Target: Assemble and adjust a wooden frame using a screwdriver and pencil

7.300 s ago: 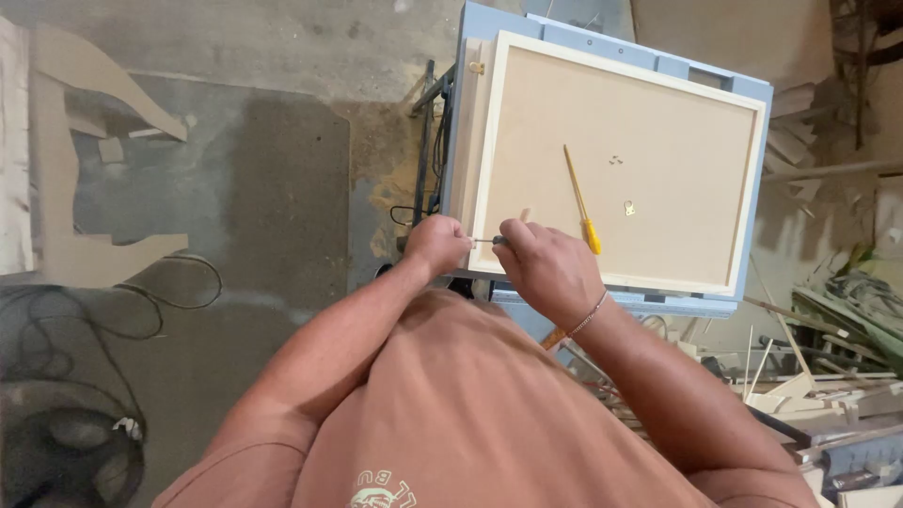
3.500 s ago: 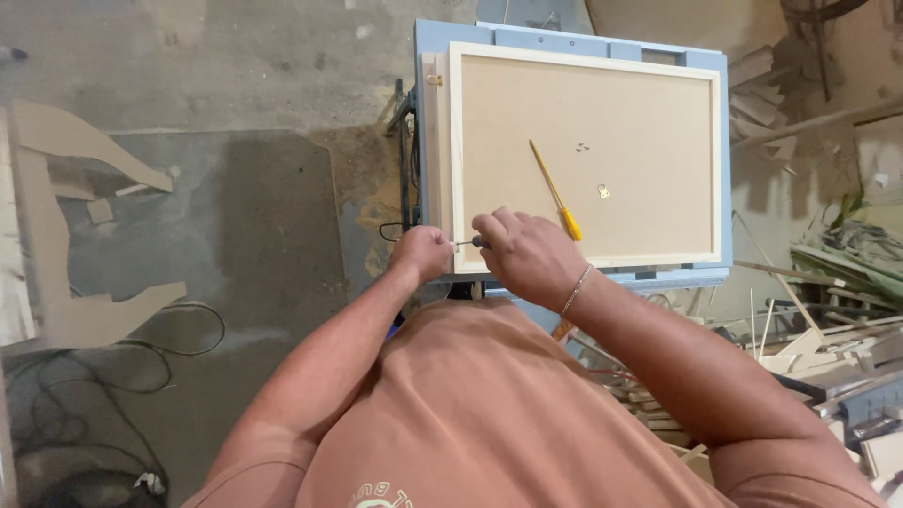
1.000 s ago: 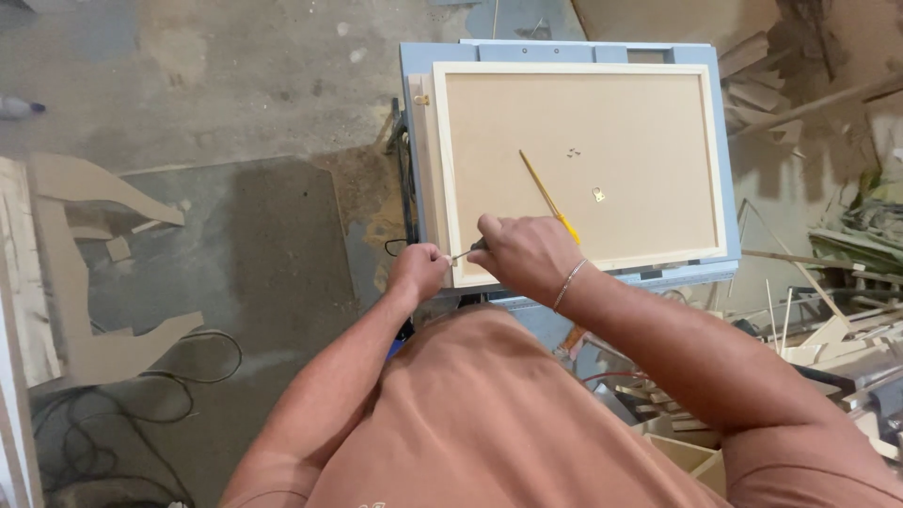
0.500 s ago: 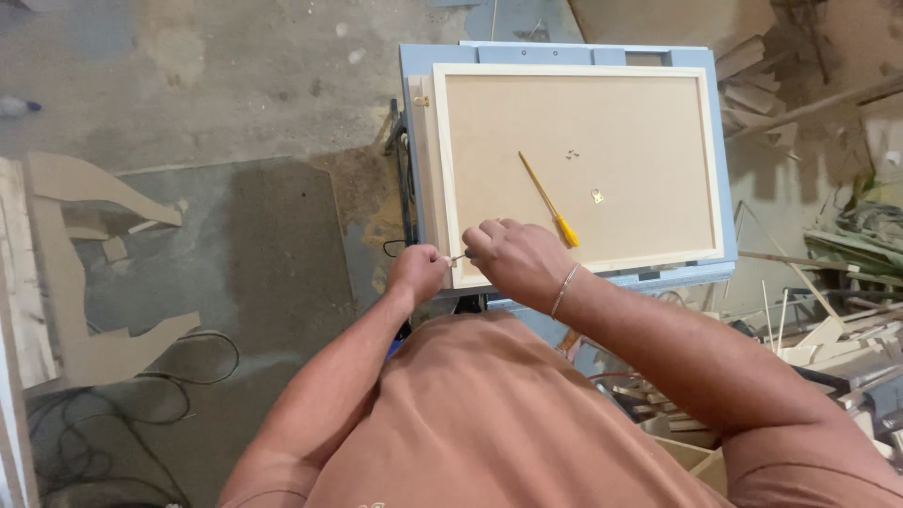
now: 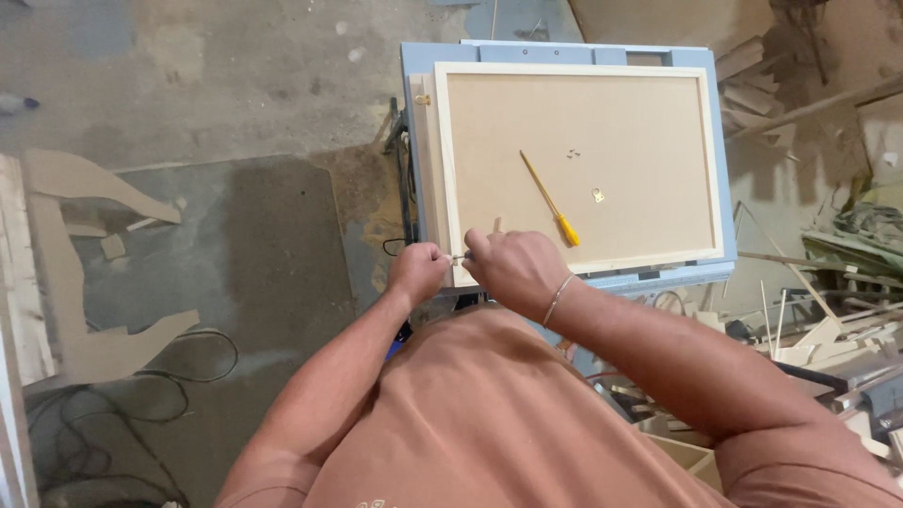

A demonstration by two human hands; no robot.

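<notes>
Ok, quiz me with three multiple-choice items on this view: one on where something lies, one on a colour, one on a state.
1. Where does the screwdriver lie?
A. On the floor by the cables
B. On the back panel inside the wooden frame
C. In the left hand

2. What colour is the work table under the frame?
A. Light blue
B. Red
C. Black

3. What are the two hands doing?
A. Hanging at the person's sides
B. Both gripping the screwdriver
C. Meeting at the frame's near left corner, pinched on something small

Answers:
1. B, since it rests slantwise on the panel with its yellow handle toward the person.
2. A, as a light blue edge shows around the frame.
3. C, because the left hand and the right hand close together at that corner; what they pinch is too small to tell.
</notes>
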